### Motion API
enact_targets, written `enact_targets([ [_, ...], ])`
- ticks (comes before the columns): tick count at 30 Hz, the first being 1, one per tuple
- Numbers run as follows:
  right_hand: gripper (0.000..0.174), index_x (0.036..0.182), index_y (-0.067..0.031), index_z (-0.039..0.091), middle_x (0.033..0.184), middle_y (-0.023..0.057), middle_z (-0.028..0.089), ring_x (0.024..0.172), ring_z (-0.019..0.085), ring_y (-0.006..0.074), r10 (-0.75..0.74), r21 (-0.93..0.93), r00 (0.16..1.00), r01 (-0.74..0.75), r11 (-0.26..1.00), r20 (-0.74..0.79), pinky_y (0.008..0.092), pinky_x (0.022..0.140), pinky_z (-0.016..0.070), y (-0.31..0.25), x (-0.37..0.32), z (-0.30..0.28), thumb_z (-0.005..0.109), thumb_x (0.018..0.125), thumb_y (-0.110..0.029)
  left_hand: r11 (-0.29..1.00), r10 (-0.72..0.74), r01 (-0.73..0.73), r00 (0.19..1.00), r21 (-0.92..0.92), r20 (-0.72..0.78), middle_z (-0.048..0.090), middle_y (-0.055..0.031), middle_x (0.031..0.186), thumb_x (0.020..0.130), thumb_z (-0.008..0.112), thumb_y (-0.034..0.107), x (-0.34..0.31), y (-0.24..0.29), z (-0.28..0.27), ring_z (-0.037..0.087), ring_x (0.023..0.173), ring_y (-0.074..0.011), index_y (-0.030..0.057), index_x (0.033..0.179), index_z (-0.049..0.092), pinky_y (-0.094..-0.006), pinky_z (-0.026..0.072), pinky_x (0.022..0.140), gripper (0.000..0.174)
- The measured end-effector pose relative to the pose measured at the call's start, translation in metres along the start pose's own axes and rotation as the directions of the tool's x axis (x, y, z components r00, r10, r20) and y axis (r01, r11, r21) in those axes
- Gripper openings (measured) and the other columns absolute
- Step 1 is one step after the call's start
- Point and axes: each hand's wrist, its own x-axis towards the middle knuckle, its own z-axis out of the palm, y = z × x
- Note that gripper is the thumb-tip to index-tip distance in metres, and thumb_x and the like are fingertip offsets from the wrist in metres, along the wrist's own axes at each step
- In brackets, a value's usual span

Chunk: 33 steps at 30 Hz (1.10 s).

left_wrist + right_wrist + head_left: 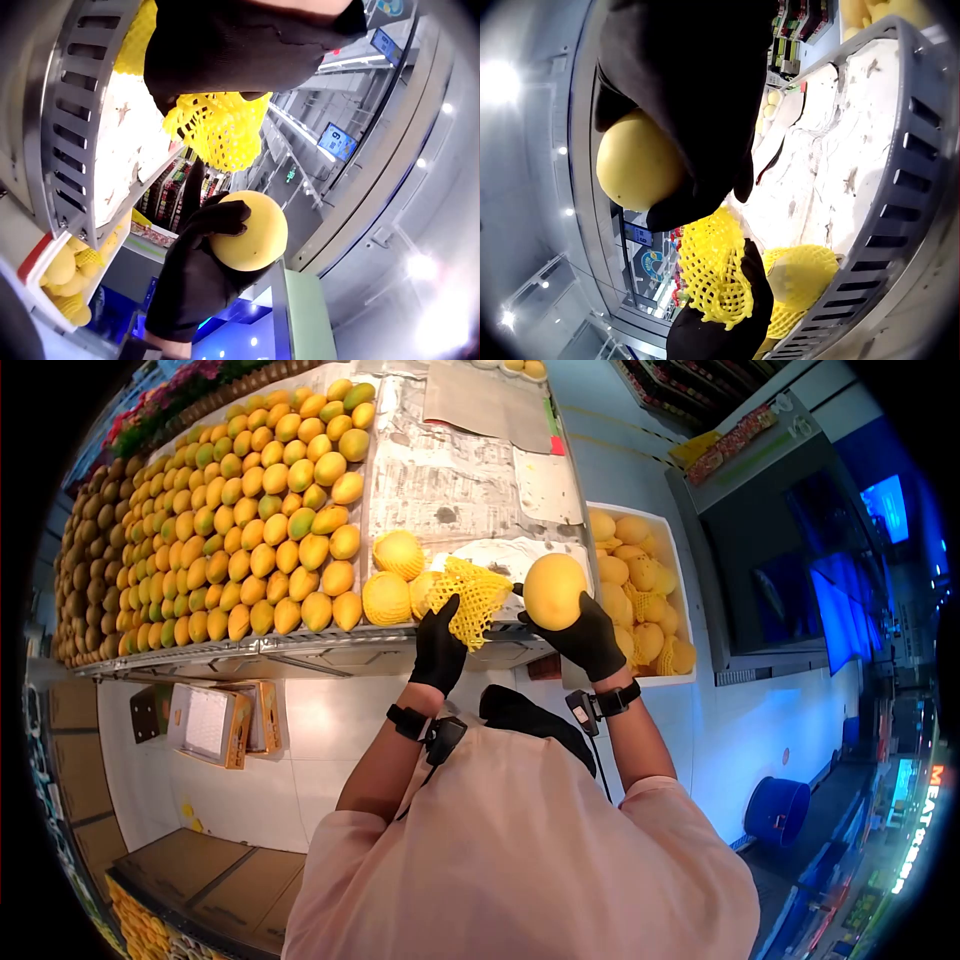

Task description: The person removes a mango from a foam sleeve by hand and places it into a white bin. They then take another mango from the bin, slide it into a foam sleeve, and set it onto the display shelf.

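Note:
My gloved left hand [440, 648] pinches a yellow foam fruit net [472, 600] over the front edge of the display stand. The net hangs loose and its lattice mouth shows in the right wrist view [716, 270]. To its right, my gloved right hand [588, 642] grips a bare, round yellow melon [555, 590], fingers curled about its side. In the left wrist view the melon [259, 232] is held apart from the net. Close beside my left hand, netted melons [387, 598] sit on the stand.
Rows of mangoes [240, 510] fill the stand's left side, with brown fruit [90, 550] beyond. Stained paper [440, 480] lines the middle behind a slotted metal rim [885, 240]. A white box [685, 590] of melons stands at the right; cartons [215, 720] lie on the floor.

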Motion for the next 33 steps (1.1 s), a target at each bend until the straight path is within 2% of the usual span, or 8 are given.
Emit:
enact_targets([
  [1,0.038,0.116,-0.0122,0.068,0.104,0.0087,0.07,0.093,0.067,0.0246,0.004,-0.18,0.996,0.012,0.984,0.085,0.0343,0.081,0.0539,0.002,-0.007,-0.01,0.075,0.082,-0.028,0.986,-0.102,0.098,0.995,-0.136,-0.022,0.063,-0.0144,0.115,0.098,0.044,0.003,-0.001,0.019,0.005,0.064,0.101,-0.0195,-0.0073,0.122,0.052,-0.0317,0.0513,0.09,0.027],
  [4,0.038,0.125,0.0045,0.054,0.119,0.014,0.064,0.108,0.062,0.0219,0.225,0.091,0.945,-0.252,0.963,0.239,0.0341,0.092,0.0496,-0.01,-0.015,-0.023,0.058,0.094,-0.018,0.877,-0.335,0.27,0.937,-0.398,-0.103,0.066,-0.0113,0.104,0.095,0.055,0.01,-0.002,0.074,0.021,0.064,0.09,-0.017,-0.007,0.114,0.058,-0.0304,0.0506,0.081,0.025],
  [7,0.04,0.128,0.005,0.051,0.12,0.0156,0.062,0.106,0.062,0.0221,0.383,0.862,0.819,-0.497,0.098,0.428,0.0345,0.092,0.0499,0.024,-0.027,-0.013,0.057,0.095,-0.017,0.962,-0.218,0.195,0.97,-0.19,-0.108,0.066,-0.0095,0.096,0.091,0.064,0.019,0.001,0.066,0.035,0.061,0.081,-0.0163,-0.0045,0.108,0.062,-0.0306,0.0476,0.074,0.029],
  [12,0.059,0.139,0.0027,0.041,0.13,0.0105,0.055,0.118,0.053,0.0186,0.352,0.814,0.8,-0.561,0.151,0.486,0.0322,0.1,0.0451,0.031,-0.034,-0.03,0.066,0.09,-0.019,0.983,0.091,-0.097,0.995,0.158,0.047,0.068,-0.0082,0.092,0.092,0.062,0.016,0.009,0.051,0.059,0.062,0.081,-0.0161,-0.0021,0.105,0.066,-0.0309,0.0483,0.074,0.022],
  [18,0.063,0.135,0.0013,0.046,0.126,0.009,0.057,0.113,0.055,0.0176,0.448,0.667,0.78,-0.615,0.421,0.436,0.0305,0.097,0.0448,0.047,-0.042,-0.072,0.074,0.083,-0.021,0.98,-0.18,0.19,0.973,-0.058,0.148,0.068,-0.0059,0.09,0.093,0.062,0.024,0.019,0.074,0.093,0.059,0.078,-0.0099,-0.0008,0.106,0.065,-0.0285,0.0489,0.066,0.028],
  [24,0.063,0.127,-0.0003,0.05,0.121,0.0097,0.057,0.111,0.055,0.0187,0.365,0.535,0.871,-0.49,0.689,0.329,0.0316,0.095,0.045,0.082,-0.06,-0.094,0.08,0.077,-0.024,0.964,-0.134,0.062,0.952,0.258,0.274,0.07,-0.0072,0.088,0.092,0.064,0.025,0.036,0.057,0.127,0.064,0.074,-0.015,-0.0012,0.111,0.063,-0.0299,0.0518,0.067,0.032],
  [27,0.066,0.13,-0.0006,0.048,0.121,0.0094,0.058,0.112,0.055,0.0191,0.347,0.411,0.901,-0.429,0.804,0.26,0.0328,0.097,0.0453,0.102,-0.066,-0.099,0.08,0.077,-0.022,0.917,-0.389,0.398,0.873,0.033,0.293,0.069,-0.009,0.1,0.095,0.059,0.027,0.03,0.07,0.141,0.067,0.082,-0.0182,0.0028,0.123,0.059,-0.0318,0.0543,0.071,0.037],
  [33,0.053,0.123,0.0001,0.053,0.113,0.0081,0.061,0.105,0.058,0.0177,0.445,0.611,0.882,-0.438,0.659,0.151,0.0318,0.09,0.0494,0.144,-0.083,-0.131,0.077,0.08,-0.018,0.863,-0.296,0.402,0.893,-0.306,0.339,0.061,-0.0136,0.125,0.1,0.048,0.027,0.013,0.067,0.146,0.065,0.102,-0.025,0.0075,0.14,0.045,-0.0349,0.0548,0.084,0.044],
])
